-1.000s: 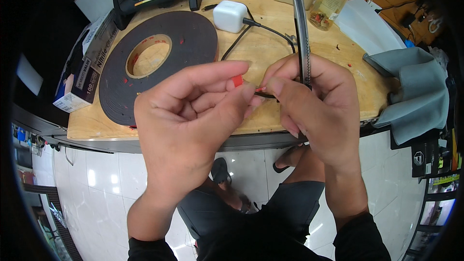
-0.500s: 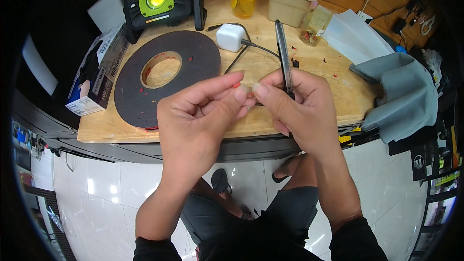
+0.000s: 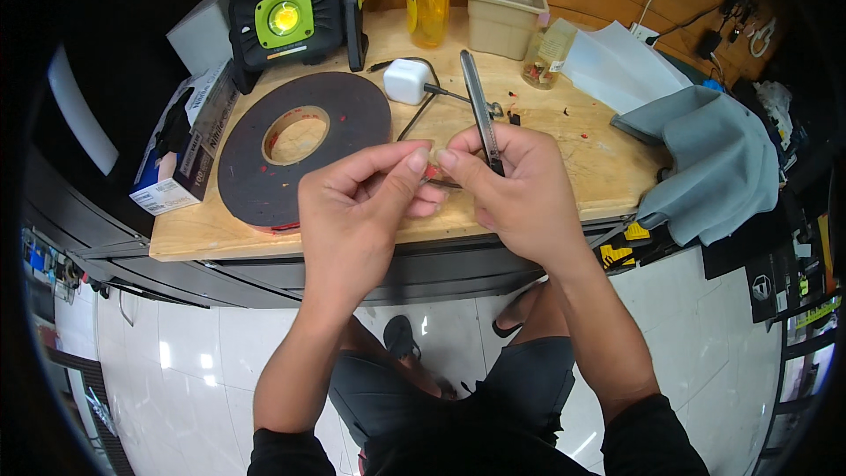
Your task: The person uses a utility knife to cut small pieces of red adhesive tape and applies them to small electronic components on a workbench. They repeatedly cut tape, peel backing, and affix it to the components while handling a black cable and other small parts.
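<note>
Red scrap [image 3: 430,173]: was pinched between the thumb and fingertips of the left hand [image 3: 352,198], above the near part of the desk [image 3: 599,163], with the thumb and forefinger of the right hand [image 3: 522,183] meeting it from the other side and hiding much of it. Kept a slim knife [image 3: 477,99] gripped among the right hand's fingers, pointing up and leaning left, presumably to leave thumb and forefinger free for fine handling. Left the lower left fingers loosely curled, perhaps as support underneath. Had the big dark tape roll [image 3: 241,145] lying flat just beyond and left of the left hand, likely for easy reach, the white charger block [image 3: 406,82] ahead of the fingertips, and the grey cloth [image 3: 718,154] well out to the right of the right hand, probably out of the way. Compared with a second earlier, showed less red at the left fingertips, brought both thumbs closer together, and tipped the knife further left. Could not tell the scrap's full shape.
</note>
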`<state>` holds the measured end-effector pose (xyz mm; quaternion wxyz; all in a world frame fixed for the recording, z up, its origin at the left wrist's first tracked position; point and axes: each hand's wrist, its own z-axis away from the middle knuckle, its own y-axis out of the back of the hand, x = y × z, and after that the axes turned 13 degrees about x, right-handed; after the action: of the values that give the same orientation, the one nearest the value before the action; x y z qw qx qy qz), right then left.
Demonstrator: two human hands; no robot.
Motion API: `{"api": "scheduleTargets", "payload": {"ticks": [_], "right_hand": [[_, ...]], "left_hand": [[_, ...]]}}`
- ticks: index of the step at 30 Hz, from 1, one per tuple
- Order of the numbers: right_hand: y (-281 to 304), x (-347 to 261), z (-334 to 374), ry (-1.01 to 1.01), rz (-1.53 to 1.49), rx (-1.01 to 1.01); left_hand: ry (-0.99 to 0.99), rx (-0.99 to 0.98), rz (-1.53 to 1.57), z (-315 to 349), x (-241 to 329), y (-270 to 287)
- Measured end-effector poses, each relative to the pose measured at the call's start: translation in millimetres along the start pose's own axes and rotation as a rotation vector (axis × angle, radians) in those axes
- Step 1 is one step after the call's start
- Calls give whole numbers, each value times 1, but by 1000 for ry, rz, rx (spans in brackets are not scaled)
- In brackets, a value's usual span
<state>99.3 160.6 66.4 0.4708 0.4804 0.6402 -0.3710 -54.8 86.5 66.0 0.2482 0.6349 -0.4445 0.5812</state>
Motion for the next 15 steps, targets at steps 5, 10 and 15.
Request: {"api": "scheduleTargets", "payload": {"ticks": [5,10,15], "right_hand": [[5,2,-1,-17,67,-33],[10,2,-7,-90,-156,-100],[15,-1,4,-81,-269,-18]], "left_hand": [[-4,-53,29,-1,-3,3],[57,-73,38,-2,4,10],[100,31,153,28,6,15]]}}
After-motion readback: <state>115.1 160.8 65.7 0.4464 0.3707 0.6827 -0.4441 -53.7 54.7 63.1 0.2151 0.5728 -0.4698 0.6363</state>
